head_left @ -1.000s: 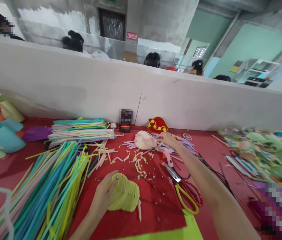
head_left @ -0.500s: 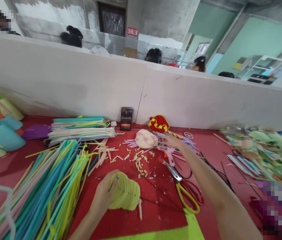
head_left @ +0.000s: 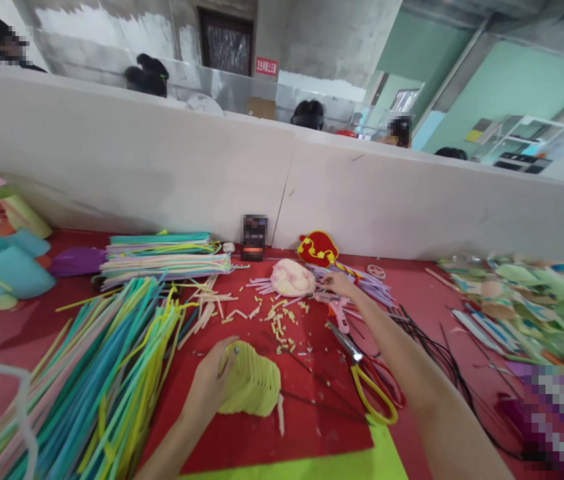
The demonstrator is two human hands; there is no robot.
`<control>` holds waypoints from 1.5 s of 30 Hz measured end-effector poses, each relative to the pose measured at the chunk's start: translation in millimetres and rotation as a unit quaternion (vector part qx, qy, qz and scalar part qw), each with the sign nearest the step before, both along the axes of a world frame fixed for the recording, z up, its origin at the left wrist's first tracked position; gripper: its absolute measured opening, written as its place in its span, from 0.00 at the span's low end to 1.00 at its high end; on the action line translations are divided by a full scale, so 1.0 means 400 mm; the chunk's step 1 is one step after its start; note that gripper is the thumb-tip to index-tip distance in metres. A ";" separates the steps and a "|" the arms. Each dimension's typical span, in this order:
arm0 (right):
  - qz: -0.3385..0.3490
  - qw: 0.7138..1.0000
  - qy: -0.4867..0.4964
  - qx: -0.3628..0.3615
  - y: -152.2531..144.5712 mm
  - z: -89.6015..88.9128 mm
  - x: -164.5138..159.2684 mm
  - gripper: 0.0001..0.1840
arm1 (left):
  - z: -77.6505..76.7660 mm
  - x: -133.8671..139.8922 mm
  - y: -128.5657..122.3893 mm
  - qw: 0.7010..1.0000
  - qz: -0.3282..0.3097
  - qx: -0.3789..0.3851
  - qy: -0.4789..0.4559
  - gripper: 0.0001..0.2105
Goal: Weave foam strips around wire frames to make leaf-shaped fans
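My left hand (head_left: 216, 373) is closed round the left edge of a yellow-green ribbed piece (head_left: 255, 383) that looks made of chenille stems, held over a red mat (head_left: 242, 443). A short pale strip (head_left: 281, 415) hangs or lies at its right edge. Farther off, my right hand (head_left: 337, 284) has its fingertips pressed together at the right side of a pink-and-white round coil (head_left: 292, 277). What they hold is too small to make out. Just below that hand lies a pink glue gun (head_left: 341, 317). Scissors (head_left: 367, 373) with red and yellow handles lie nearer me.
Bundles of coloured chenille stems (head_left: 112, 373) cover the left side. Cut bits (head_left: 279, 320) lie scattered mid-table. A phone (head_left: 254, 237) and a red-and-yellow ornament (head_left: 318, 248) stand by the white partition (head_left: 387, 193). Green pieces (head_left: 537, 293) are heaped at right. People sit beyond.
My right hand has shifted very slightly downward beside the pink-and-white coil. The left hand keeps its hold on the yellow-green piece. The view has moved a little.
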State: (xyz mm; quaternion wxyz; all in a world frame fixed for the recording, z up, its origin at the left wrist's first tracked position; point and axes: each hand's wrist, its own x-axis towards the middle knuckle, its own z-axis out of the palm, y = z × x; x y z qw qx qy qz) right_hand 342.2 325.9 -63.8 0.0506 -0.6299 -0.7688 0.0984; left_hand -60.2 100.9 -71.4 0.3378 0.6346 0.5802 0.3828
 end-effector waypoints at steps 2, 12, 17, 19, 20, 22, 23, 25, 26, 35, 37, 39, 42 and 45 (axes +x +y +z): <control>-0.014 1.000 -0.006 0.019 -0.007 0.006 -0.011 0.12 | -0.006 0.001 0.000 1.000 -0.004 0.000 -0.002 0.16; 0.011 0.999 -0.041 -0.004 -0.008 0.016 -0.064 0.08 | -0.005 0.001 0.000 1.000 -0.005 -0.015 -0.005 0.16; 0.029 0.999 0.012 -0.019 0.004 0.046 -0.039 0.07 | 0.002 0.000 0.001 1.000 0.001 -0.011 -0.008 0.16; 0.032 0.998 0.048 -0.011 0.001 0.063 -0.026 0.08 | -0.002 0.000 0.001 1.000 0.002 0.000 -0.011 0.16; 0.032 0.997 0.066 -0.006 -0.003 0.072 -0.020 0.08 | -0.005 0.000 0.001 1.000 0.002 0.005 -0.012 0.16; 0.029 0.994 0.101 0.007 -0.009 0.085 -0.008 0.09 | -0.008 0.000 0.001 1.000 0.002 0.009 -0.011 0.16; 0.026 0.993 0.116 0.013 -0.012 0.089 -0.004 0.09 | -0.010 0.000 0.001 1.000 0.003 0.009 -0.009 0.16; 0.018 0.989 0.144 0.024 -0.016 0.091 0.004 0.10 | -0.011 0.000 0.002 1.000 0.001 0.007 -0.005 0.16; 0.014 0.987 0.156 0.028 -0.017 0.091 0.006 0.10 | -0.011 -0.001 0.003 1.000 0.000 0.006 -0.003 0.16; -0.011 0.971 0.229 0.060 -0.014 0.095 0.016 0.15 | 0.001 0.000 -0.002 1.000 0.012 0.009 -0.018 0.15; -0.010 0.971 0.231 0.062 -0.018 0.103 0.014 0.14 | 0.025 0.011 -0.001 1.000 0.015 0.001 -0.028 0.15; -0.007 0.971 0.229 0.061 -0.023 0.110 0.006 0.13 | 0.061 0.035 0.020 0.999 0.006 0.007 -0.050 0.16; 0.000 0.972 0.226 0.065 -0.033 0.122 -0.014 0.13 | 0.126 0.101 0.104 0.988 -0.011 0.043 -0.147 0.22; 0.012 0.972 0.224 0.073 -0.046 0.139 -0.044 0.14 | 0.182 0.186 0.233 0.956 -0.017 0.051 -0.289 0.37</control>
